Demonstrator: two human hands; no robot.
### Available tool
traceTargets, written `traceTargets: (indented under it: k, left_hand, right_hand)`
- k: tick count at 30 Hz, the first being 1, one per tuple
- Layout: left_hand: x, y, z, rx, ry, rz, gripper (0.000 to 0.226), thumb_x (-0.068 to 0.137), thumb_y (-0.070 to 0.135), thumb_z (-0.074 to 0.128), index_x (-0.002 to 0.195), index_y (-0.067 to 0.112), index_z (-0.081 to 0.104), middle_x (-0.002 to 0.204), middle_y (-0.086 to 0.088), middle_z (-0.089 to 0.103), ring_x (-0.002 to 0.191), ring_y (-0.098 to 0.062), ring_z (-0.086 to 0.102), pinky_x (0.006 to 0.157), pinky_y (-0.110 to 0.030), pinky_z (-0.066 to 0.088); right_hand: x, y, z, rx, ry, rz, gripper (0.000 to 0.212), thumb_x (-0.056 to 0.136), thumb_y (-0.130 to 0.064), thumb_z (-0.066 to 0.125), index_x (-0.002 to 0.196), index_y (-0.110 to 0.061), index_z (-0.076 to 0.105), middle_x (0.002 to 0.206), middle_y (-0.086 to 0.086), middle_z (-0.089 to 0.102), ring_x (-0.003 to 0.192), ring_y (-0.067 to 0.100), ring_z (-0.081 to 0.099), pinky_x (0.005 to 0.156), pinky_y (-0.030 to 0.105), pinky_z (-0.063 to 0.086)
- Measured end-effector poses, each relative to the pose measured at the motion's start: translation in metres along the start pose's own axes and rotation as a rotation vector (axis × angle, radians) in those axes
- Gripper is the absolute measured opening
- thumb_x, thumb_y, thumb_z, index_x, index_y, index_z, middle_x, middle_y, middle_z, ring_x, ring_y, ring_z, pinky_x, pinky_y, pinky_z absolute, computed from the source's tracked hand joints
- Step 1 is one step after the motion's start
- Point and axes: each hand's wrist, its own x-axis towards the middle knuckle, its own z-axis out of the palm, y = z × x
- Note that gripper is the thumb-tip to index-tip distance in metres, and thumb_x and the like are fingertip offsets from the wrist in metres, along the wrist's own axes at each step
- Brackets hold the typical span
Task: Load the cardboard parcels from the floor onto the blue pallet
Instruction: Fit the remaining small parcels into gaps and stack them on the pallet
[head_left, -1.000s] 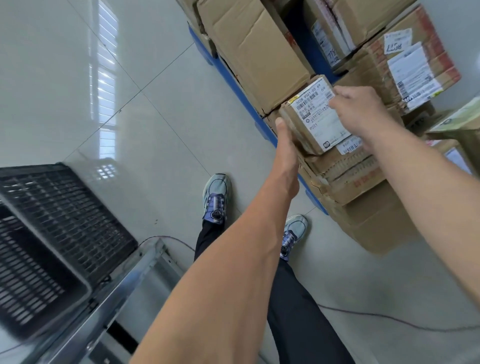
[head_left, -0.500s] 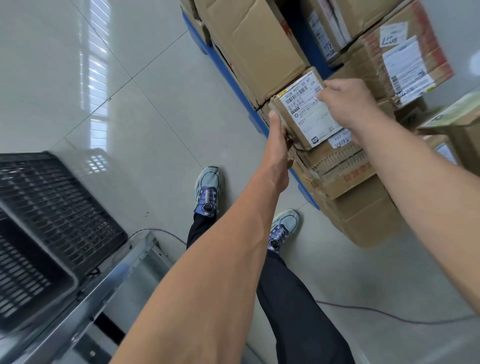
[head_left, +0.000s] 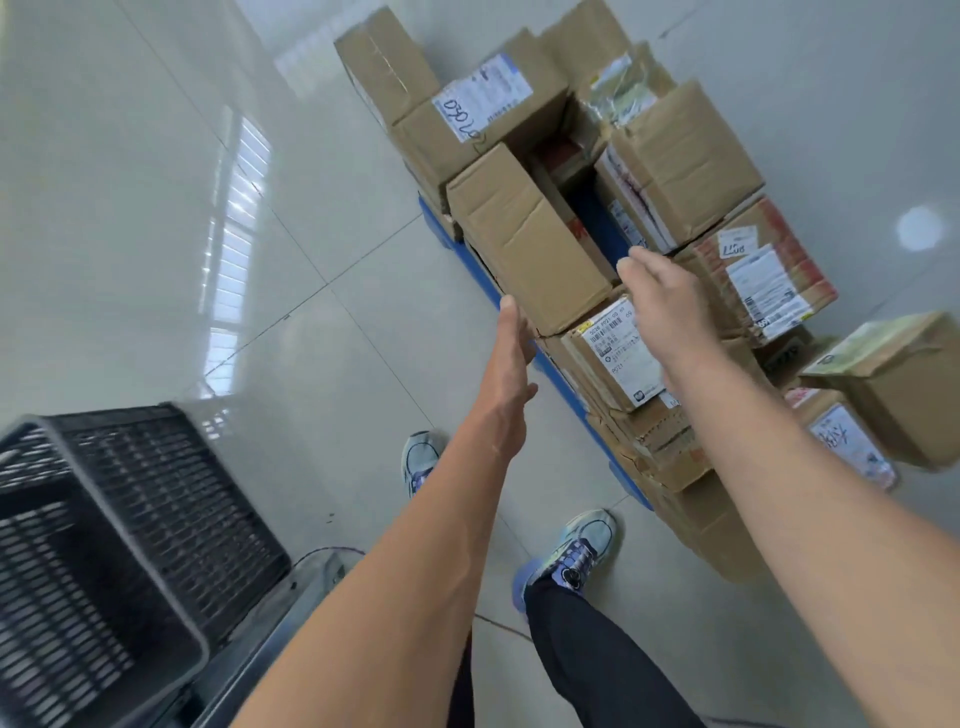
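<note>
Most cardboard parcels (head_left: 524, 249) are stacked on the blue pallet (head_left: 558, 384). The labelled parcel (head_left: 615, 356) sits at its near edge. Left hand (head_left: 511, 338) and right hand (head_left: 662, 299) are spread, empty. Parcels (head_left: 893, 374) at right appear unloaded.

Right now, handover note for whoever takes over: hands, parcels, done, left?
Left hand: open, empty, beside the stack's near edge.
Right hand: open, empty, over the small labelled parcel.
That parcel sits on the stack on the blue pallet, against the plain box.
Done: pallet stacked several boxes high.
Left: parcels at right look off the pallet; whether they stand on the floor is unclear.
</note>
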Motion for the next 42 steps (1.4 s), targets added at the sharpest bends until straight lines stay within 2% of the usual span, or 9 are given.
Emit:
traceTargets:
  k: [7,11,17,20,23,31,35,38,42]
  left_hand:
    - [-0.020,0.108,-0.055,0.089,-0.068,0.109,0.089,0.092,0.086,0.023,0.162,0.032,0.031,0.168,0.009,0.032,0.153,-0.014,0.030,0.121,-0.052,0.023]
    - [-0.022,0.170,-0.081,0.106,-0.103,0.129,0.087,0.094,0.084,0.025,0.161,0.030,0.035,0.166,0.010,0.035,0.152,-0.013,0.031,0.123,-0.050,0.023]
    - [-0.022,0.235,-0.113,0.133,-0.093,0.156,0.080,0.099,0.077,0.024,0.158,0.026,0.040,0.162,0.007,0.041,0.144,-0.012,0.039,0.122,-0.050,0.027]
    - [-0.009,0.264,-0.127,0.152,-0.078,0.154,0.079,0.100,0.076,0.024,0.158,0.025,0.041,0.162,0.007,0.042,0.144,-0.012,0.041,0.122,-0.053,0.028]
    - [0.020,0.292,-0.139,0.182,-0.076,0.150,0.077,0.100,0.074,0.025,0.157,0.025,0.041,0.161,0.007,0.043,0.145,-0.012,0.041,0.122,-0.053,0.029]
    - [0.143,0.384,-0.153,0.338,-0.081,0.075,0.072,0.101,0.072,0.027,0.154,0.026,0.046,0.160,0.008,0.044,0.143,-0.010,0.042,0.121,-0.052,0.031]
    - [0.202,0.424,-0.160,0.451,-0.093,0.024,0.076,0.100,0.074,0.027,0.156,0.025,0.043,0.161,0.009,0.043,0.144,-0.011,0.041,0.120,-0.050,0.031]
    - [0.245,0.450,-0.170,0.531,-0.105,0.004,0.078,0.100,0.076,0.026,0.159,0.026,0.039,0.162,0.010,0.041,0.145,-0.010,0.040,0.120,-0.049,0.031]
    - [0.307,0.476,-0.188,0.628,-0.099,-0.026,0.080,0.099,0.078,0.025,0.160,0.028,0.037,0.163,0.010,0.039,0.146,-0.011,0.039,0.117,-0.047,0.032]
  right_hand:
    - [-0.016,-0.097,0.050,0.089,0.015,-0.033,0.061,0.099,-0.056,0.042,0.153,-0.029,0.046,0.155,-0.011,0.048,0.136,0.006,0.043,0.116,0.038,0.034]
    - [-0.013,-0.149,0.076,0.106,0.036,-0.047,0.068,0.093,-0.059,0.042,0.152,-0.027,0.048,0.153,-0.011,0.050,0.140,0.010,0.044,0.121,0.046,0.032]
    - [-0.002,-0.203,0.106,0.147,0.004,-0.076,0.064,0.098,-0.056,0.041,0.153,-0.023,0.046,0.152,-0.012,0.050,0.132,0.001,0.041,0.115,0.031,0.032]
    - [0.014,-0.221,0.122,0.162,0.000,-0.065,0.057,0.103,-0.051,0.041,0.153,-0.023,0.047,0.155,-0.008,0.048,0.135,0.003,0.041,0.111,0.029,0.032]
    - [0.044,-0.238,0.138,0.180,0.002,-0.043,0.053,0.106,-0.045,0.042,0.152,-0.019,0.048,0.156,-0.006,0.048,0.144,0.011,0.041,0.119,0.033,0.031]
    - [0.172,-0.278,0.192,0.270,0.045,0.060,0.053,0.109,-0.042,0.040,0.154,-0.013,0.045,0.159,0.001,0.045,0.146,0.015,0.039,0.122,0.035,0.028]
    - [0.230,-0.294,0.223,0.356,0.054,0.130,0.053,0.107,-0.043,0.041,0.152,-0.016,0.046,0.158,-0.002,0.046,0.141,0.009,0.041,0.109,0.023,0.029]
    - [0.270,-0.302,0.242,0.423,0.055,0.216,0.045,0.105,-0.045,0.041,0.138,-0.017,0.056,0.149,0.000,0.054,0.134,0.014,0.048,0.095,0.019,0.038]
    - [0.317,-0.300,0.269,0.475,0.090,0.326,0.049,0.105,-0.042,0.040,0.131,-0.001,0.051,0.142,0.010,0.057,0.118,0.023,0.057,0.103,0.040,0.044]
